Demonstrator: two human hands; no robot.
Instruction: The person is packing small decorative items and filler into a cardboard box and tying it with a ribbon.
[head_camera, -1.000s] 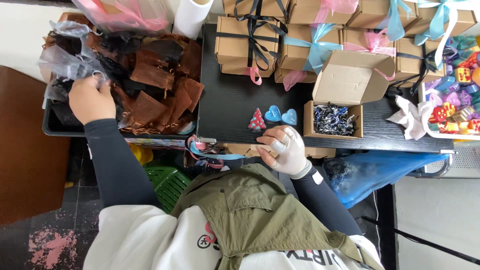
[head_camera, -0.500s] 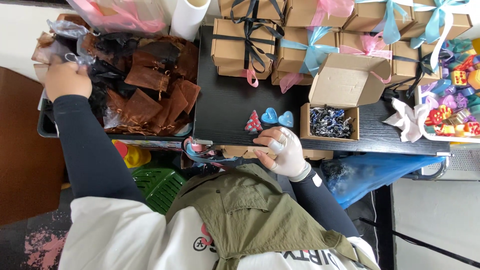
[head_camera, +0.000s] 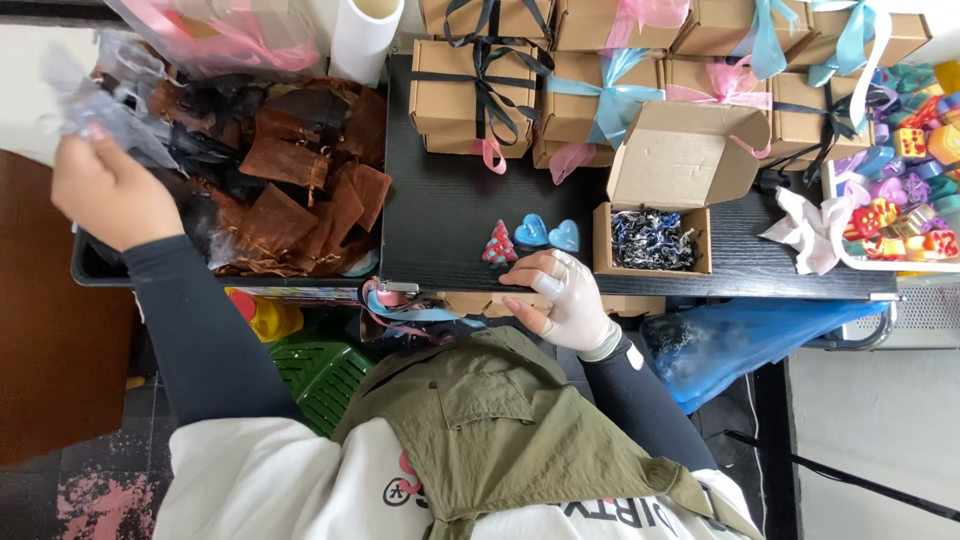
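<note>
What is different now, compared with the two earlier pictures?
The left hand has moved left, out of the tray of brown pouches, lifting a sheer grey pouch in its grip. The right hand stayed at the black table's edge, beside the small tree and heart shapes; the open box is unchanged.

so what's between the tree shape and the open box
In the head view, two blue hearts lie side by side on the black table between the tree shape and the open box; the right hand rests just below them.

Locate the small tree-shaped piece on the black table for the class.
In the head view, the tree-shaped piece sits near the black table's front edge, left of two blue hearts, just beyond the right hand.
</note>
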